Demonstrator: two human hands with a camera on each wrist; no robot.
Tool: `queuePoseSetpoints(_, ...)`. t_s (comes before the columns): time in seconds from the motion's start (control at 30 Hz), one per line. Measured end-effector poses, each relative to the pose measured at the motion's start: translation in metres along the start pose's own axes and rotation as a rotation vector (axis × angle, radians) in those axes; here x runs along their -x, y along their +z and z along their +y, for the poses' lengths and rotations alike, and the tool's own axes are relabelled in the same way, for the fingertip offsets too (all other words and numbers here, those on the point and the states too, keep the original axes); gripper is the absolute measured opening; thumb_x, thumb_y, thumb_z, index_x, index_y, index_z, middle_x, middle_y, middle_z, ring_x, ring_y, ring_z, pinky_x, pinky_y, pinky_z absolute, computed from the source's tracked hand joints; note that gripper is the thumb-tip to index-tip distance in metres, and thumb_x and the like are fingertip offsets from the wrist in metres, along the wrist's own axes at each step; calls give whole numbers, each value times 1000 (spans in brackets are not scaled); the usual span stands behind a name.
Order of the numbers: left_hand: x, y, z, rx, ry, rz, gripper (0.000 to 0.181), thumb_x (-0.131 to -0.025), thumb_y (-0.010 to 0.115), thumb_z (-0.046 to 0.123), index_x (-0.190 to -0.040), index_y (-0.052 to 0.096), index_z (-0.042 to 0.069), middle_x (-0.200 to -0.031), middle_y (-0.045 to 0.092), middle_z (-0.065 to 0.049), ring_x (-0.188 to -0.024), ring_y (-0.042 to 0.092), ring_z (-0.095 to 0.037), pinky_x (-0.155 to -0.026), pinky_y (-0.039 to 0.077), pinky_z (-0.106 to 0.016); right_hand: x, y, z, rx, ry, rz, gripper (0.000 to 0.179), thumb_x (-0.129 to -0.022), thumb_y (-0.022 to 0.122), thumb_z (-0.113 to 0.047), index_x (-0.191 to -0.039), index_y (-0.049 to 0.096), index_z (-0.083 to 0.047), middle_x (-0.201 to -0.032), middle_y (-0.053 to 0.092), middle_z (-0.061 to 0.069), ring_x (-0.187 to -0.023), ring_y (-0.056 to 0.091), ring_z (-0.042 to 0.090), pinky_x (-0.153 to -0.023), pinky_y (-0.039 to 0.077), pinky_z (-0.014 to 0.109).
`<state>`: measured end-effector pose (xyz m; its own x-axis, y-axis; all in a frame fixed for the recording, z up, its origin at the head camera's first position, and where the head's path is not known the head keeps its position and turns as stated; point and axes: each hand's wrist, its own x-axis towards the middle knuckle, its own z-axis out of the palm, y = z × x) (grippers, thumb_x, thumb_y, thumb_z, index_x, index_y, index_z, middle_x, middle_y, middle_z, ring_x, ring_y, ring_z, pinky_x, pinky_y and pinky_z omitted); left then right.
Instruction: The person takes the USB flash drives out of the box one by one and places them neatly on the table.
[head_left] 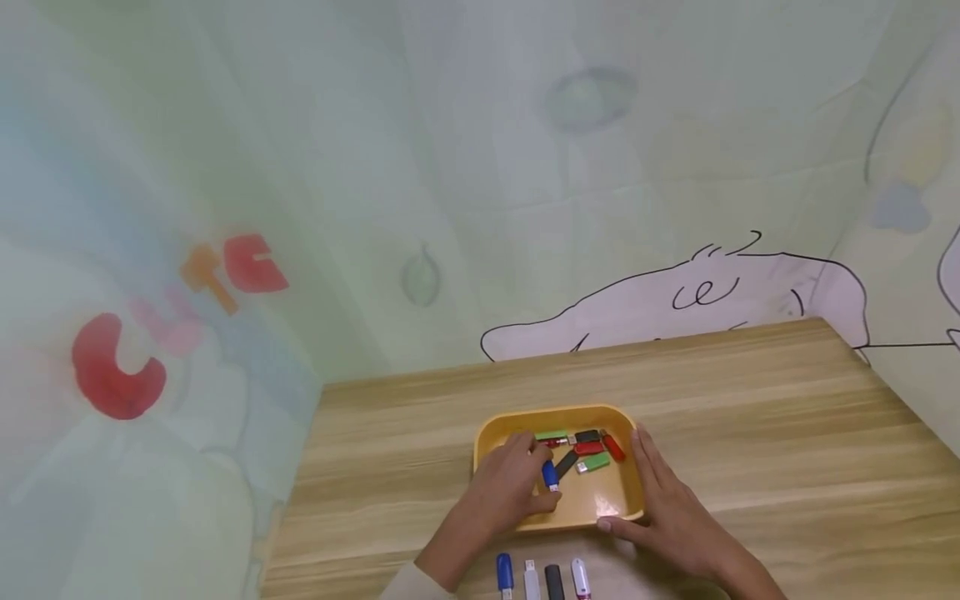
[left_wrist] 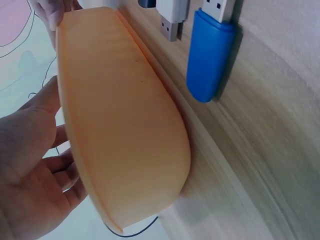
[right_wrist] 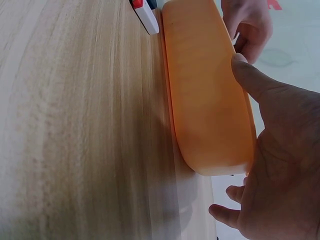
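Note:
A yellow plastic box (head_left: 540, 525) holding several USB sticks stands on the table. My left hand (head_left: 506, 479) reaches into its left part, and the finger and thumb pinch a blue USB stick (head_left: 551, 473) at its two ends. From the left wrist view, the box wall hides those fingertips. My right hand (head_left: 671, 512) rests against the box's right side, fingers straight along it and thumb on the near rim. Around the blue stick lie a black USB stick (head_left: 567, 463), a green USB stick (head_left: 593, 463) and a red USB stick (head_left: 613, 447).
In front of the box, a row on the table has a blue USB stick (head_left: 505, 572), a white USB stick (head_left: 532, 581), a black USB stick (head_left: 554, 582) and a white-and-red USB stick (head_left: 580, 577). Behind the wooden table (head_left: 405, 425) hangs a printed cloth (head_left: 450, 208).

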<state>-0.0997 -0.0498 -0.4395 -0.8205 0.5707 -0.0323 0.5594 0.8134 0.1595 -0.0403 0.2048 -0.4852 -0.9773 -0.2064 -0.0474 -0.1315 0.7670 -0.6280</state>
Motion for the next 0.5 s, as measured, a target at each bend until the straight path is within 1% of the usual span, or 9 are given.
queuePoseSetpoints(0.23, 5, -5, 7, 39, -8, 12, 49, -89, 83, 49, -123, 75, 13, -108, 64, 0, -94, 54, -12, -83, 55, -25, 0, -1, 1, -2, 0, 0, 132, -85, 70, -78, -171, 0, -7, -178, 5, 23, -159, 18, 53, -118, 31, 73)
queuePoseSetpoints(0.4, 9, -8, 12, 54, -16, 28, 51, -89, 83, 52, -122, 75, 14, -110, 65, 0, -95, 56, -13, -85, 57, -28, 1, -1, 0, -11, -5, 3, 132, -85, 71, -77, -171, 0, -7, -178, 5, 22, -159, 18, 53, -118, 30, 73)
queuePoseSetpoints(0.5, 12, -10, 14, 75, -9, 39, 51, -88, 84, 53, -121, 75, 15, -107, 65, 1, -94, 56, -12, -84, 56, -26, 2, -2, 0, -9, -24, 15, 131, -86, 71, -76, -170, 1, -5, -177, 7, 24, -159, 19, 53, -117, 31, 73)
